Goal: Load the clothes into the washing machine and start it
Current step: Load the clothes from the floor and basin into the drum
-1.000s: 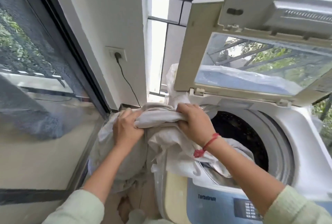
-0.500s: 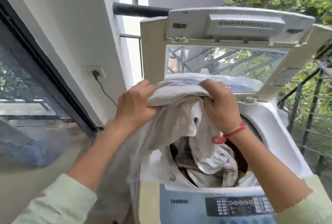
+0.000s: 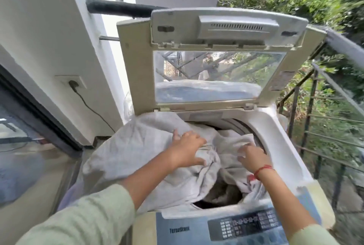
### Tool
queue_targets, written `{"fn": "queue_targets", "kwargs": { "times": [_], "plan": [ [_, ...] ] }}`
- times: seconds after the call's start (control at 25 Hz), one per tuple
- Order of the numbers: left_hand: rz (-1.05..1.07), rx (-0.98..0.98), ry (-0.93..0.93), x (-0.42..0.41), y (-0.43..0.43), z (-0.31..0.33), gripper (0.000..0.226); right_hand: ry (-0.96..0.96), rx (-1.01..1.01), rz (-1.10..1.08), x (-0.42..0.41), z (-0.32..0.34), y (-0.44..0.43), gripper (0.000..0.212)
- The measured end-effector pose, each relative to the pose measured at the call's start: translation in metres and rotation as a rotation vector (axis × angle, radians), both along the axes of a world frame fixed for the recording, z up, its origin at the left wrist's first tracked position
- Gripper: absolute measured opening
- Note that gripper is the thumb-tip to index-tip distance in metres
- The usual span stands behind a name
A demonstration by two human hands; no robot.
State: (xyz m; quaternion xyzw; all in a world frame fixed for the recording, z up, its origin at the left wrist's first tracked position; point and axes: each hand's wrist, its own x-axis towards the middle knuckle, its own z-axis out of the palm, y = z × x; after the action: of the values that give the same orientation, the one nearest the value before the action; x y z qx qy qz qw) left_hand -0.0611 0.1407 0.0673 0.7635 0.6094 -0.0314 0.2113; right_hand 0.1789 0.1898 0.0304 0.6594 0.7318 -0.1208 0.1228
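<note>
A white top-loading washing machine stands in front of me with its lid raised upright. A large pale grey cloth lies over the drum opening and spills over the machine's left side. My left hand presses down on the cloth at the drum's left rim, fingers spread. My right hand, with a red thread at the wrist, pushes the cloth into the drum, fingers bent into the fabric. Darker clothes show deep in the drum. The control panel sits at the near edge.
A white wall with a socket and black plug is on the left, its cable running down behind the machine. A dark-framed glass door fills the lower left. A metal railing with greenery beyond runs along the right.
Both hands have come down from chest height, carrying the cloth from above the drum onto and into the opening. More of the cloth now lies over the machine's left side.
</note>
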Motion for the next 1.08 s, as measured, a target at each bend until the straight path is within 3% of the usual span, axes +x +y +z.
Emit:
{"fn": "queue_targets", "kwargs": {
  "times": [0.12,0.2,0.24,0.32,0.4,0.44,0.52,0.6,0.68,0.76,0.84,0.92,1.0,1.08],
  "plan": [
    [0.424,0.333,-0.271,-0.092,-0.077,0.001,0.089,0.406,0.038,0.057,-0.057,0.011,-0.012,0.064],
    [0.644,0.244,-0.385,-0.173,-0.13,-0.017,0.122,0.601,-0.063,0.289,-0.124,0.033,-0.025,0.102],
    [0.689,0.133,-0.377,-0.207,-0.15,-0.034,0.139,0.574,-0.12,0.426,-0.161,0.043,-0.033,0.117],
    [0.639,-0.166,-0.16,-0.239,-0.175,-0.079,0.154,0.293,-0.161,0.662,-0.23,0.045,-0.043,0.134],
    [0.562,-0.239,-0.132,-0.239,-0.174,-0.115,0.157,0.093,-0.2,0.74,-0.276,0.029,-0.047,0.14],
    [0.591,-0.191,-0.191,-0.234,-0.168,-0.134,0.152,0.032,-0.205,0.764,-0.29,0.021,-0.047,0.135],
    [0.763,-0.109,-0.452,-0.213,-0.149,-0.137,0.116,-0.005,-0.14,0.833,-0.297,0.01,-0.045,0.108],
    [0.931,-0.154,-0.649,-0.187,-0.139,-0.129,0.081,0.144,-0.056,0.834,-0.286,0.005,-0.054,0.073],
    [1.077,-0.096,-0.707,-0.176,-0.142,-0.126,0.056,0.384,0.042,0.78,-0.273,0.003,-0.071,0.035],
    [1.162,0.161,-0.747,-0.182,-0.15,-0.103,0.051,0.528,0.113,0.759,-0.257,0.007,-0.079,0.019],
    [1.1,0.503,-0.625,-0.194,-0.154,-0.077,0.036,0.666,0.103,0.669,-0.235,0.023,-0.077,0.02],
    [0.906,0.847,-0.415,-0.189,-0.138,-0.031,0.025,0.874,0.165,0.574,-0.203,0.054,-0.065,0.029],
    [0.713,1.074,-0.285,-0.152,-0.11,0.034,0.02,1.026,0.326,0.468,-0.156,0.095,-0.048,0.028],
    [0.579,1.213,-0.244,-0.096,-0.081,0.087,0.017,1.056,0.534,0.412,-0.099,0.132,-0.036,0.021]
  ]
}}
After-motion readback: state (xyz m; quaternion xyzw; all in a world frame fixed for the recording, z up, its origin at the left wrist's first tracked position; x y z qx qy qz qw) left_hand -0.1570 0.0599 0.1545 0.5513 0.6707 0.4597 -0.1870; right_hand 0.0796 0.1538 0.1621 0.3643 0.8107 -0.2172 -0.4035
